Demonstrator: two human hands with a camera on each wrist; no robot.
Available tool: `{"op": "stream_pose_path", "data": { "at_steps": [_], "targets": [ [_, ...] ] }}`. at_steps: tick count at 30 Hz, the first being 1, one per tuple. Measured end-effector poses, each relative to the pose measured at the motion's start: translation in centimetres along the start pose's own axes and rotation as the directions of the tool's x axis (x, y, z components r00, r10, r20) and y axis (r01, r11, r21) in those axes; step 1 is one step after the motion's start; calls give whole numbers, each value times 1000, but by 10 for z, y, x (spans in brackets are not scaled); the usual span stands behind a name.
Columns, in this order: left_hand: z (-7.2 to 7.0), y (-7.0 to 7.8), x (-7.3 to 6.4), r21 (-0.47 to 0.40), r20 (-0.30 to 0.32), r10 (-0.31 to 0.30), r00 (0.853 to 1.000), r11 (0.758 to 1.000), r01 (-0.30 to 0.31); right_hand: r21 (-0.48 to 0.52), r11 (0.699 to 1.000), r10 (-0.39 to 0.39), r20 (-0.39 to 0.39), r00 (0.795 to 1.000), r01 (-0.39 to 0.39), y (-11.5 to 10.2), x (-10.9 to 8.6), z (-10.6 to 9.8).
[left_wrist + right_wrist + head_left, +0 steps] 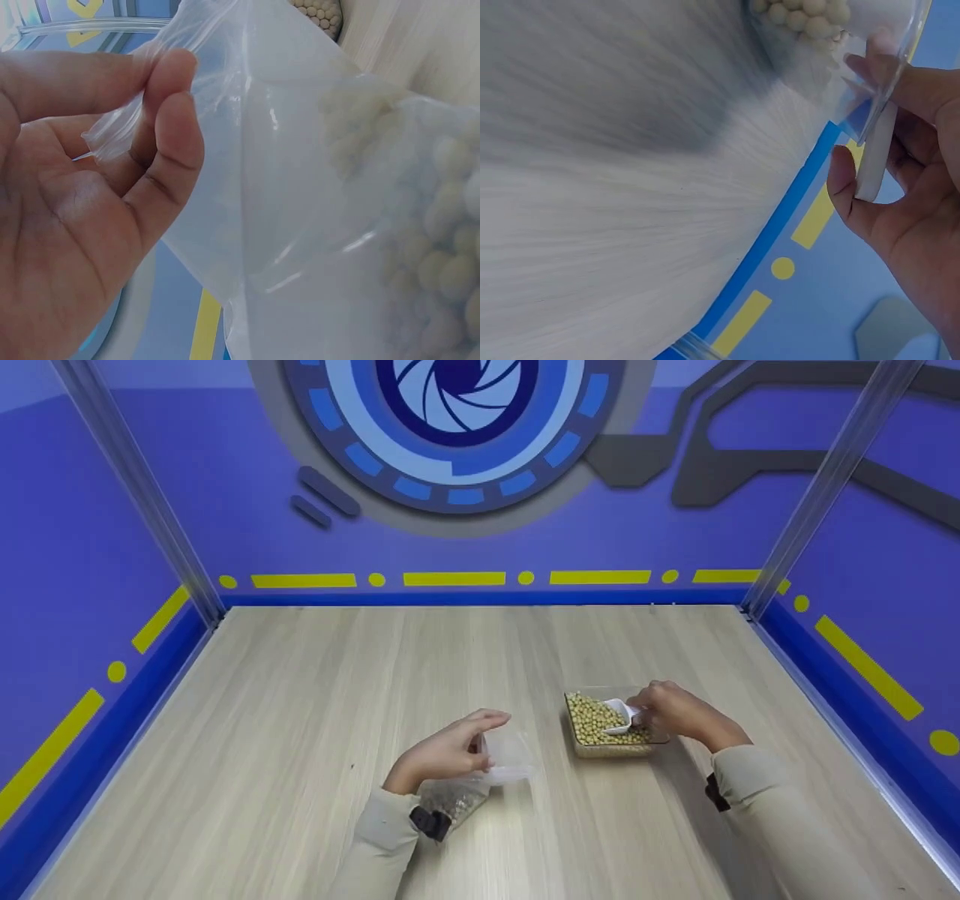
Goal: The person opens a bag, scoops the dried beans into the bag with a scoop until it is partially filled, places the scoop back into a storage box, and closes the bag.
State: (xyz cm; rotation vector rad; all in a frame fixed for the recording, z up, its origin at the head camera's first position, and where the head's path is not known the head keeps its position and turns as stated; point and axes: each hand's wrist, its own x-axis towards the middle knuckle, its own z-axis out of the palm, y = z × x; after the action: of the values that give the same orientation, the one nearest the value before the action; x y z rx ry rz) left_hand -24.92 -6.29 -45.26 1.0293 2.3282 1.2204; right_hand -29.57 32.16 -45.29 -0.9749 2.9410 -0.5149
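A clear plastic bag [285,187] with pale round beans in its lower part is pinched at its mouth between the thumb and fingers of my left hand [446,750]. In the head view the forearm partly covers this bag. To the right, a clear rectangular container [615,751] holds many yellowish beans [589,720]. My right hand [679,712] grips the handle of a white scoop [619,716], whose bowl lies among the beans. The right wrist view shows the scoop's handle [877,154] between thumb and fingers, beside the container's wall.
A light wood table [315,682] carries both bag and container. Blue panels with yellow marks [454,579] wall in its back and sides, with metal posts [142,487] at the corners.
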Motion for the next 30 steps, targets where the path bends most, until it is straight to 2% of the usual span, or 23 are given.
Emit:
{"op": "stream_pose_path", "data": {
  "at_steps": [8,13,16,22,30],
  "targets": [
    [0,0,0,2,1,14,1000,1000,-14,-149,989,-9,-15,1000,7,-6,0,-5],
    [0,1,0,0,4,12,1000,1000,-12,-207,978,17,-42,999,-25,-6,-1,-5],
    [-1,1,0,2,7,15,1000,1000,-15,-206,978,37,-46,998,-45,-6,-2,-5],
    [0,-1,0,-3,6,13,1000,1000,-13,-197,980,20,-57,998,-31,-3,-6,-9],
    [0,1,-1,-19,-5,-10,1000,1000,10,-124,992,24,-78,997,-34,1,-10,-11]
  ]
}}
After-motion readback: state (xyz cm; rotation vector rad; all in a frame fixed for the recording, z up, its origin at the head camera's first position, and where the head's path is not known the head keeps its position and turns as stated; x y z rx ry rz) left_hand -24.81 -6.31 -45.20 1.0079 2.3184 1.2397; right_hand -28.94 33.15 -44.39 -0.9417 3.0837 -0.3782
